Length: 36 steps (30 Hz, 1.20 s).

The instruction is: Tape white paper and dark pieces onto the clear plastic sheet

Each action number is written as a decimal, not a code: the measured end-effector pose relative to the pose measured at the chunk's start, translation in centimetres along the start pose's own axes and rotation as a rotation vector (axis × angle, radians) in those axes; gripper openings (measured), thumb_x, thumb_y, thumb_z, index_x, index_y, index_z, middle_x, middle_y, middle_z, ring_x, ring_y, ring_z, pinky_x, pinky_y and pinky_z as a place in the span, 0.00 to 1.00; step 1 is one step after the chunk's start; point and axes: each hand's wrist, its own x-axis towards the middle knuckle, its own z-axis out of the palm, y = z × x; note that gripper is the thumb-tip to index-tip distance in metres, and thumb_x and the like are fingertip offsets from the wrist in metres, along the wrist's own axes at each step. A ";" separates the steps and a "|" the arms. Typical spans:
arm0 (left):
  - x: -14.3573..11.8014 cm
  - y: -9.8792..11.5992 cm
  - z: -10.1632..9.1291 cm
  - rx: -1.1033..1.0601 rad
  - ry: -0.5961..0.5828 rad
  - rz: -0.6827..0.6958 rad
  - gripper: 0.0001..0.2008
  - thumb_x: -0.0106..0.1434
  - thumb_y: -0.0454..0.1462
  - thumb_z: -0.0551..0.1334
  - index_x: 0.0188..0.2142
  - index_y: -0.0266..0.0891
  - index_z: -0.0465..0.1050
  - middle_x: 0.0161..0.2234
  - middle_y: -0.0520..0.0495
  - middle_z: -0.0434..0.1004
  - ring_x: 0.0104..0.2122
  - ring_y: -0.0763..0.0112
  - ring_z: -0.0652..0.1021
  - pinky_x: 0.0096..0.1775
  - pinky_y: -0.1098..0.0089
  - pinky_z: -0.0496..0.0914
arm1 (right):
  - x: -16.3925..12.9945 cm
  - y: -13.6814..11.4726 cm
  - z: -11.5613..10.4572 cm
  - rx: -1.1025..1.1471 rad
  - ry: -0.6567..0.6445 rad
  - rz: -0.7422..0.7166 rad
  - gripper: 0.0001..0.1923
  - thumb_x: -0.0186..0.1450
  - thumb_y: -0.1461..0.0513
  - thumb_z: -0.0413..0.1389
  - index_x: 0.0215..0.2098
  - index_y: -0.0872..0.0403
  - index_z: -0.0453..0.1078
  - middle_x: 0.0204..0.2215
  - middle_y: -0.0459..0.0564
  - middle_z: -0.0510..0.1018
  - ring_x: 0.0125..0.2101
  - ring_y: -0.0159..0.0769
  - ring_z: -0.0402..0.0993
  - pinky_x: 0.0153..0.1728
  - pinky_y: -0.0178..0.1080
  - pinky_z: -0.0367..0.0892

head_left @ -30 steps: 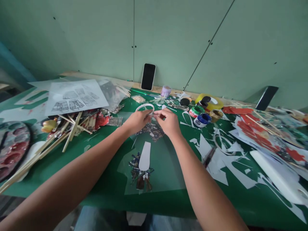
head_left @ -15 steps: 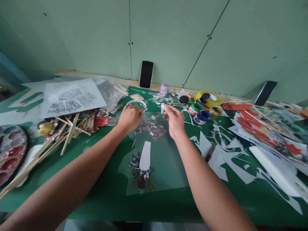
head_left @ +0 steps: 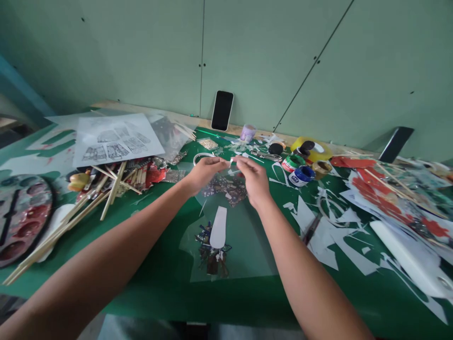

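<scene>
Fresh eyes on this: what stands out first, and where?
The left grip and right grip, nearly meeting mid-frame at a small white piece, draw the eye first. Next come the red-smeared papers on the right and the dark-screened phone leaning at the back centre.

"What carries it all?"
"A counter (head_left: 166,290) with a green top; a phone (head_left: 222,111) stands tilted at its back edge."
"And by the left edge?"
"A paint palette (head_left: 26,219) — next to it, long wooden sticks (head_left: 53,241) pointing at the front left corner."
"The middle?"
"A clear sheet (head_left: 251,248), reaching nearly to the front edge."
"And the right?"
"A green jar (head_left: 292,162) and a blue jar (head_left: 300,177) toward the back edge — then white paper scraps (head_left: 354,252), strewn between them and the front right corner."
</scene>
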 end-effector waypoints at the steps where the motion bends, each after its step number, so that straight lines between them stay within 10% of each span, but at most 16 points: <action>1: -0.1 -0.1 -0.1 0.067 -0.021 0.006 0.13 0.61 0.44 0.59 0.28 0.37 0.71 0.27 0.49 0.72 0.28 0.73 0.70 0.33 0.70 0.65 | 0.1 -0.1 -0.4 -0.053 0.055 -0.039 0.17 0.61 0.50 0.54 0.40 0.50 0.76 0.45 0.50 0.77 0.37 0.36 0.72 0.34 0.38 0.68; 11: -0.4 -0.2 0.2 0.482 -0.080 0.193 0.10 0.63 0.41 0.59 0.33 0.37 0.75 0.36 0.44 0.77 0.34 0.69 0.74 0.39 0.67 0.67 | 0.4 -1.8 -2.9 -0.464 -0.074 -0.256 0.07 0.59 0.58 0.57 0.26 0.52 0.73 0.42 0.52 0.74 0.46 0.43 0.71 0.45 0.46 0.66; 17: -0.6 1.0 -0.8 0.453 -0.191 0.090 0.28 0.60 0.43 0.62 0.57 0.33 0.66 0.48 0.36 0.75 0.44 0.61 0.76 0.44 0.64 0.71 | -3.5 -4.5 -4.0 -0.444 0.018 -0.266 0.10 0.64 0.56 0.53 0.28 0.51 0.72 0.43 0.52 0.74 0.46 0.43 0.71 0.46 0.47 0.65; 21: -1.7 2.5 -1.4 0.802 -0.632 0.031 0.48 0.51 0.47 0.68 0.68 0.47 0.49 0.71 0.39 0.39 0.67 0.37 0.47 0.59 0.39 0.53 | -8.3 -4.0 -3.5 -0.421 -0.253 -0.018 0.12 0.62 0.54 0.56 0.25 0.52 0.70 0.45 0.52 0.73 0.48 0.45 0.71 0.47 0.48 0.65; 24: -2.4 3.2 -0.9 0.917 -0.793 -0.032 0.55 0.50 0.47 0.69 0.70 0.53 0.36 0.71 0.46 0.25 0.68 0.41 0.36 0.62 0.37 0.42 | -10.3 -2.9 -2.8 -0.381 -0.283 0.062 0.11 0.62 0.54 0.56 0.26 0.51 0.69 0.46 0.54 0.72 0.51 0.47 0.70 0.50 0.48 0.63; 36: -2.5 2.3 0.4 0.968 -0.725 -0.032 0.59 0.42 0.44 0.75 0.69 0.49 0.45 0.71 0.45 0.33 0.68 0.39 0.40 0.63 0.38 0.40 | -10.3 -2.1 -1.7 -0.592 -0.275 -0.028 0.10 0.62 0.57 0.57 0.24 0.50 0.71 0.45 0.51 0.75 0.50 0.50 0.68 0.51 0.53 0.59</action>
